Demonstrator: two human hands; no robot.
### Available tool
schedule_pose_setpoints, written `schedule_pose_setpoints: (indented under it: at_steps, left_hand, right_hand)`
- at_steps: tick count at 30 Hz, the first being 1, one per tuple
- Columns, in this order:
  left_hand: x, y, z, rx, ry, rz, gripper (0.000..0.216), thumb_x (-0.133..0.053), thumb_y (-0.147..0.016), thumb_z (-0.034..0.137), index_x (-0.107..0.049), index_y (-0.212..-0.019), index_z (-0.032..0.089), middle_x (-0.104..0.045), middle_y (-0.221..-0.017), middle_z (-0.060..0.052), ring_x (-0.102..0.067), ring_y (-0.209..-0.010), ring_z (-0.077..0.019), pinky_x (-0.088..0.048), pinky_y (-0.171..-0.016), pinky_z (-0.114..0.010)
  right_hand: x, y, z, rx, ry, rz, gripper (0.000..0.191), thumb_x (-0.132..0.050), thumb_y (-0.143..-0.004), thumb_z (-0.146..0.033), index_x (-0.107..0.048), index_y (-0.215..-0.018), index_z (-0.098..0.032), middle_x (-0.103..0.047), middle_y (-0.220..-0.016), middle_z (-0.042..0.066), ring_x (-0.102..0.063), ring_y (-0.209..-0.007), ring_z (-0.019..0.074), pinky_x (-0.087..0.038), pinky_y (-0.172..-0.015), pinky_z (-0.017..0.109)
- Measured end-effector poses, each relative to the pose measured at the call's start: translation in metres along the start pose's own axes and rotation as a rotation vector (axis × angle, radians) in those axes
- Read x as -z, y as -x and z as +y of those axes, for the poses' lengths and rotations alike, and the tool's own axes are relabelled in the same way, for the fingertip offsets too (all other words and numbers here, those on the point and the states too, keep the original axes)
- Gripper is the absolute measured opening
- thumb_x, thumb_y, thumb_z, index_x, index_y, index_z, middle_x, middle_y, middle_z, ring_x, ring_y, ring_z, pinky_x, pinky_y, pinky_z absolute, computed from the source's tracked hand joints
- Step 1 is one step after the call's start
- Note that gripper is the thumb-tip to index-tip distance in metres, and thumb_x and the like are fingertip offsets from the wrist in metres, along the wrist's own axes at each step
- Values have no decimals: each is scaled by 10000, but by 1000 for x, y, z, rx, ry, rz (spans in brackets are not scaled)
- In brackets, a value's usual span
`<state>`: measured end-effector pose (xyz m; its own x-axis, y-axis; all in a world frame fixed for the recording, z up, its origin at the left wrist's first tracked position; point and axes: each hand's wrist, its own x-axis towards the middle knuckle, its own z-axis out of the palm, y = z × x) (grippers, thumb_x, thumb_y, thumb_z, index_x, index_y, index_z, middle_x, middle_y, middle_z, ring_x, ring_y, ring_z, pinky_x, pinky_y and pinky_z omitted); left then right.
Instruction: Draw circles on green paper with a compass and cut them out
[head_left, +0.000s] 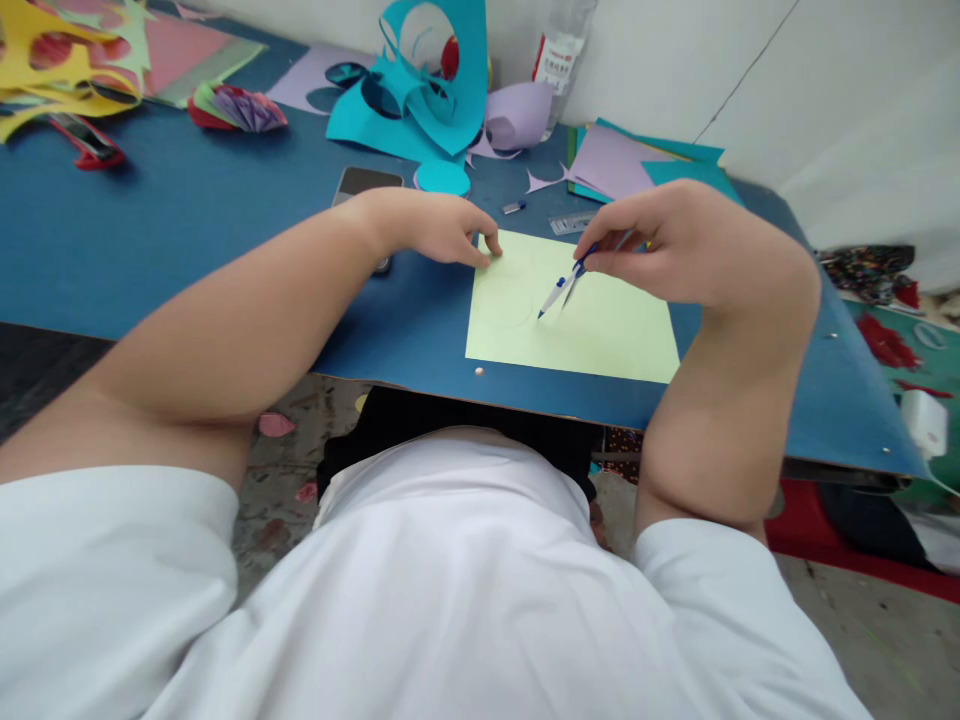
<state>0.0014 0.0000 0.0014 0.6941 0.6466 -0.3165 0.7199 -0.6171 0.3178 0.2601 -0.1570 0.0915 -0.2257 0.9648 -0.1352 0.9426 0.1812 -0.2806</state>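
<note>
A pale yellow-green sheet of paper (607, 335) lies on the blue table in front of me. On its left part a faint pencilled circle shows. My left hand (454, 230) rests at the sheet's upper left corner, fingertips on the paper, fingers apart and holding nothing. Over the middle of the sheet, my right hand (652, 245) pinches a blue and white drawing compass (556, 290) by its top. Its legs point down and left, a little apart. Whether the tips touch the paper I cannot tell.
Behind the sheet lie a clear ruler (571, 223), a small lead case (514, 208), cut turquoise discs (442, 179) and a phone (367, 181) partly under my left forearm. Turquoise paper scraps (405, 110), stacked coloured sheets (615, 160) and a red stapler (94, 145) stand farther back.
</note>
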Motion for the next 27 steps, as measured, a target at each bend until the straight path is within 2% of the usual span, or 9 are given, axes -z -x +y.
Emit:
schedule_pose_setpoints:
  at_steps: [3,7,9,11,13,17,19,24,27]
  left_hand:
    - [-1,1,-1,-3,7,4,1078,-618,-1020,1068,-778,-1773,313,-884,-1181,-45,-627,-1361,-363,-504,-1212,-447]
    - [-2,-2,-4,-9,6,27,927,-685,-1050,923,-813,-1743,320,-874,-1273,-59,-667,-1329,-357,-526,-1191,-460]
    - [-3,-5,-7,-3,11,34,885,-742,-1011,842,-837,-1728,331,-868,-1305,-75,-711,-1343,-385,-541,-1148,-451]
    - [-3,-9,-10,19,16,34,854,-757,-970,810,-853,-1708,391,-869,-1299,-69,-744,-1389,-422,-550,-1099,-435]
    - [-3,-10,-11,34,15,30,836,-755,-947,808,-862,-1686,433,-870,-1277,-62,-762,-1403,-435,-554,-1072,-425]
    - [-2,-6,-8,11,7,39,896,-737,-975,840,-850,-1714,347,-862,-1259,-79,-736,-1328,-381,-553,-1122,-417]
    - [-2,-3,-6,18,10,37,926,-720,-978,899,-845,-1719,357,-861,-1226,-67,-713,-1343,-377,-549,-1139,-414]
    - [-2,-1,-3,6,0,40,876,-722,-1014,844,-846,-1715,334,-854,-1247,-79,-719,-1299,-369,-553,-1122,-430]
    - [-3,-4,-8,-7,15,41,928,-722,-991,904,-837,-1727,350,-853,-1202,-57,-691,-1318,-364,-541,-1146,-429]
  right_hand:
    - [2,3,1,-9,16,2,354,-707,-1033,-590,-1003,-1174,-455,-963,-1203,108,-873,-1171,498,-717,-1037,683]
    - [3,0,10,-23,60,20,355,-684,-1066,-582,-1009,-1159,-473,-958,-1116,101,-882,-1195,528,-743,-1008,685]
    - [2,-3,13,-35,66,35,342,-686,-1070,-544,-1010,-1144,-465,-955,-1099,102,-887,-1189,529,-748,-1031,693]
    - [1,-6,14,-43,68,38,324,-704,-1067,-509,-1012,-1146,-450,-953,-1091,105,-889,-1157,528,-745,-1043,710]
    - [-1,-7,12,-43,69,29,316,-729,-1075,-513,-1013,-1190,-437,-953,-1107,113,-886,-1150,531,-745,-1026,714]
    - [-4,-6,3,-50,92,14,387,-712,-1133,-583,-1006,-1296,-390,-951,-1239,157,-874,-1229,535,-740,-1020,673]
    - [-5,-4,-1,-53,114,18,430,-648,-1165,-579,-1005,-1293,-378,-948,-1285,166,-869,-1271,535,-733,-1050,669]
    - [-5,-1,2,3,141,24,468,-586,-1174,-583,-989,-1347,-418,-960,-1234,140,-881,-1240,520,-735,-1025,660]
    - [-4,1,5,19,152,46,460,-600,-1174,-586,-957,-1432,-456,-959,-1196,117,-885,-1216,494,-734,-1012,634]
